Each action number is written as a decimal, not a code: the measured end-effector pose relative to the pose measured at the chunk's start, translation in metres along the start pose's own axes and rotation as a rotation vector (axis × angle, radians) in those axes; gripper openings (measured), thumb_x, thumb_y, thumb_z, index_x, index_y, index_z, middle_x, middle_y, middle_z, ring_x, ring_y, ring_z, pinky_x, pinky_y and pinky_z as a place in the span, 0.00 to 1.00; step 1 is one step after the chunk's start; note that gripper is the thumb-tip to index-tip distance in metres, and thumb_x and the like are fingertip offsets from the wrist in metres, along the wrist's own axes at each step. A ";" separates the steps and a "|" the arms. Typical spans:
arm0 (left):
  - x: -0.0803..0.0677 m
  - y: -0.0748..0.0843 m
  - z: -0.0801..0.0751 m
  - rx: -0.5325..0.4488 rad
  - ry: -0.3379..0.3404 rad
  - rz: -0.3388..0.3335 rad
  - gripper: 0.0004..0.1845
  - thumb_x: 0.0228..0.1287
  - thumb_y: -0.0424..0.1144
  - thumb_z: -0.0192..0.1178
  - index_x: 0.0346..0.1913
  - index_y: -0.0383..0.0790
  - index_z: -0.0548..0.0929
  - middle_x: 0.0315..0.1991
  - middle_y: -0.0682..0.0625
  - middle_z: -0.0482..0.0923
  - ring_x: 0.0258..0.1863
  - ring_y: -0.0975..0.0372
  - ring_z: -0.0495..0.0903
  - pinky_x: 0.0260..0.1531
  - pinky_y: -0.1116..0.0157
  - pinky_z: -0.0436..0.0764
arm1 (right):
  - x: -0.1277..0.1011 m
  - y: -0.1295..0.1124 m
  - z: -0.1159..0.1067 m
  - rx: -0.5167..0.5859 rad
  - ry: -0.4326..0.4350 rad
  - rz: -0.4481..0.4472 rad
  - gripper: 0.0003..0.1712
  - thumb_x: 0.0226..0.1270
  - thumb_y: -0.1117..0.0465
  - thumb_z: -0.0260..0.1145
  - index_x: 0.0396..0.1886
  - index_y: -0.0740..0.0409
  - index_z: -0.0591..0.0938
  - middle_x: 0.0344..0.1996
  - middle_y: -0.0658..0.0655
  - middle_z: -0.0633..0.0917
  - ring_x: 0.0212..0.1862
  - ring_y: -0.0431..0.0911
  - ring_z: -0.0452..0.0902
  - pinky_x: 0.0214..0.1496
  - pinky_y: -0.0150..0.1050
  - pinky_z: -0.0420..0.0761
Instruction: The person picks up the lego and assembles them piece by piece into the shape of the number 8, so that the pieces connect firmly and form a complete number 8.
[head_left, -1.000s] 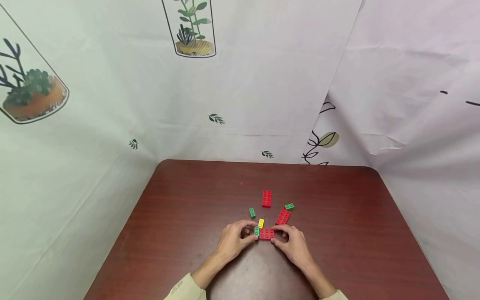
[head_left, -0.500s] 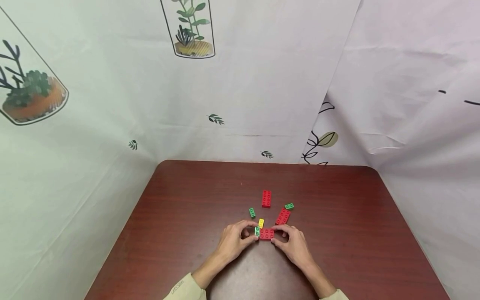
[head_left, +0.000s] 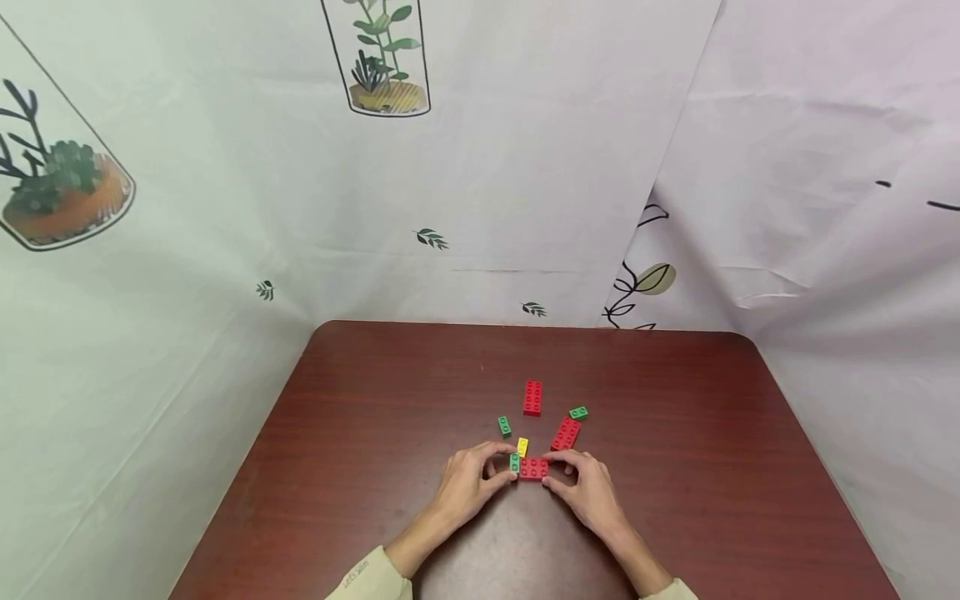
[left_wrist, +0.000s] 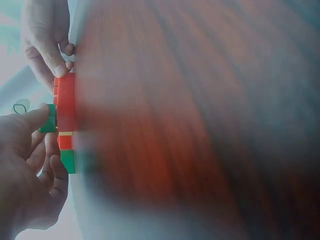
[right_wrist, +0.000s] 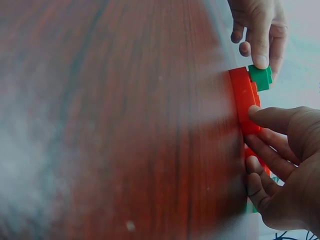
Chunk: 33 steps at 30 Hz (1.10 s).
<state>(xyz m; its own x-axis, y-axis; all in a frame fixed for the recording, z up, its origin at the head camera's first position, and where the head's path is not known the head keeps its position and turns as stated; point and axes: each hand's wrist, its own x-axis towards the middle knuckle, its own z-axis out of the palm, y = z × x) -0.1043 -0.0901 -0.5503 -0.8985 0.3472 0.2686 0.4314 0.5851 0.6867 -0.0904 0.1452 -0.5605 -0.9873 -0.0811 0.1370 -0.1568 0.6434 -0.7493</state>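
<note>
- Low centre of the head view: left hand [head_left: 468, 483] pinches a small green brick [head_left: 513, 462] onto the left end of a red brick [head_left: 533, 468].
- Right hand [head_left: 588, 490] pinches the red brick's right end, fingers curled.
- Loose bricks sit just above on the table [head_left: 360, 433].

The only writing I can spot is a small dark print on the cuff of the left sleeve [head_left: 358, 571] at the lower edge of the head view, too tiny to read.
</note>
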 end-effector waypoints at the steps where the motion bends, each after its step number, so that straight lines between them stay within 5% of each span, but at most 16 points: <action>1: 0.000 0.000 0.000 0.000 -0.006 -0.008 0.18 0.64 0.43 0.77 0.55 0.46 0.90 0.31 0.60 0.82 0.23 0.76 0.73 0.25 0.72 0.70 | 0.000 0.000 0.000 0.001 0.002 -0.002 0.18 0.54 0.67 0.85 0.44 0.49 0.93 0.30 0.43 0.81 0.34 0.39 0.71 0.37 0.36 0.70; 17: -0.001 -0.003 0.003 0.060 -0.007 -0.018 0.18 0.64 0.47 0.77 0.55 0.52 0.90 0.30 0.67 0.78 0.23 0.78 0.72 0.23 0.71 0.69 | 0.000 0.000 0.000 0.003 0.011 -0.015 0.19 0.53 0.67 0.86 0.44 0.47 0.93 0.31 0.42 0.82 0.33 0.39 0.71 0.37 0.36 0.72; 33: 0.000 -0.005 0.003 0.041 -0.020 -0.034 0.17 0.64 0.47 0.77 0.55 0.54 0.90 0.31 0.64 0.81 0.22 0.77 0.73 0.22 0.71 0.70 | -0.001 0.000 -0.002 0.008 -0.010 -0.006 0.19 0.54 0.66 0.86 0.46 0.48 0.92 0.33 0.44 0.83 0.35 0.39 0.71 0.37 0.36 0.71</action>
<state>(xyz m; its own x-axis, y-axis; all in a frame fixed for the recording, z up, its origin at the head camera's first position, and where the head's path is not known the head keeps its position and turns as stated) -0.1058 -0.0907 -0.5560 -0.9109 0.3411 0.2320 0.4043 0.6262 0.6667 -0.0897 0.1465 -0.5595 -0.9865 -0.0924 0.1351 -0.1628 0.6371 -0.7534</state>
